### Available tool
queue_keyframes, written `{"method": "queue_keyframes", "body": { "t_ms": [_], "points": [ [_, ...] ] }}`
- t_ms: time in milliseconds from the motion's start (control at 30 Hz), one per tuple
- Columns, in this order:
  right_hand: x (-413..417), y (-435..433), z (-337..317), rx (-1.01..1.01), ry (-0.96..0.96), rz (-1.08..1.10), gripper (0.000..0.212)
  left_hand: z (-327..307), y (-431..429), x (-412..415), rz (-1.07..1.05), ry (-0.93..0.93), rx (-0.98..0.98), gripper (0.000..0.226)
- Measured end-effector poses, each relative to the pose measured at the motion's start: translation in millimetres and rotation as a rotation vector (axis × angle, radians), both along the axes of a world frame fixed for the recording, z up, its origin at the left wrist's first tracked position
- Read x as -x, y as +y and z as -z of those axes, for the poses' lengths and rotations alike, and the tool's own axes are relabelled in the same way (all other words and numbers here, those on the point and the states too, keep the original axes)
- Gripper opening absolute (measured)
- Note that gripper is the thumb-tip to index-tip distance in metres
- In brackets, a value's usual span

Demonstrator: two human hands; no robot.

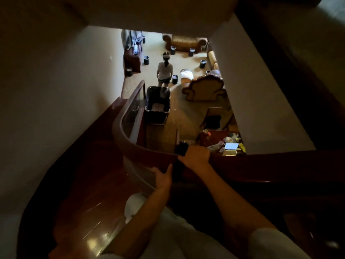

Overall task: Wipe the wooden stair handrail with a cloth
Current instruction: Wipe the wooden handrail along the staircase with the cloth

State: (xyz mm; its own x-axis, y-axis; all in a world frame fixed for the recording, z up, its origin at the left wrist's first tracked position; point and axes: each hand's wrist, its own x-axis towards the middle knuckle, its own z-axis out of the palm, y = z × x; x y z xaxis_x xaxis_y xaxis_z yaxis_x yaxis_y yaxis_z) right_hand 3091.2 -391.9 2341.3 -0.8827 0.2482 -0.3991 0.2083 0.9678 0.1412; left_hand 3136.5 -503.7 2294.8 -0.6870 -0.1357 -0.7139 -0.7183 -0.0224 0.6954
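Note:
The dark wooden handrail [130, 144] curves from the lower stairs up past me and runs on to the right. My right hand [195, 153] presses a dark cloth [180, 148] onto the top of the rail; the cloth hangs over both sides. My left hand [162, 176] rests with fingers spread on the near side of the rail and the glass panel under it, just left of the cloth. It holds nothing.
Glossy wooden stair treads [89, 212] drop away at lower left beside a pale wall. Far below, a person [164, 71] stands on carpet among several small dark bins, a trolley [157, 105], armchairs and a cluttered table [224, 143].

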Motion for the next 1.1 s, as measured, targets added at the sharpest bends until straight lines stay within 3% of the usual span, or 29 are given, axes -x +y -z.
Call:
{"method": "queue_keyframes", "body": {
  "t_ms": [200,400,533,633,767,833,900,1033,1100],
  "points": [
    [0.8,-34.5,20.5,-0.091,0.033,0.025,0.064,6.2,-59.7,-27.5,0.215,0.103,0.01,0.039],
    [27.7,-75.4,51.9,0.002,-0.008,0.068,0.053,32.2,-103.8,0.5,0.241,0.193,0.114,0.046],
    [56.1,-90.6,84.0,0.045,-0.09,0.084,0.049,69.0,-106.9,48.8,0.4,0.283,0.182,0.049],
    [73.1,-95.3,107.0,0.024,-0.068,0.104,0.048,100.6,-100.1,69.3,0.616,0.454,0.317,0.044],
    [72.1,-95.0,112.9,-0.036,-0.019,0.12,0.053,127.0,-101.4,76.7,0.615,0.608,0.415,0.041],
    [68.3,-99.0,103.6,-0.038,-0.013,0.142,0.061,121.1,-103.3,78.7,0.639,0.58,0.354,0.042],
    [59.7,-102.0,93.3,-0.023,0.032,0.147,0.056,109.9,-97.7,80.9,0.661,0.581,0.225,0.044],
    [10.7,-87.4,64.4,0.02,0.336,0.166,0.041,89.6,-76.9,61.9,0.748,0.771,0.048,0.063],
    [-22.4,-71.0,40.5,-0.017,0.452,0.202,0.048,79.1,-68.2,48.9,0.876,0.867,-0.041,0.057]
  ]
}}
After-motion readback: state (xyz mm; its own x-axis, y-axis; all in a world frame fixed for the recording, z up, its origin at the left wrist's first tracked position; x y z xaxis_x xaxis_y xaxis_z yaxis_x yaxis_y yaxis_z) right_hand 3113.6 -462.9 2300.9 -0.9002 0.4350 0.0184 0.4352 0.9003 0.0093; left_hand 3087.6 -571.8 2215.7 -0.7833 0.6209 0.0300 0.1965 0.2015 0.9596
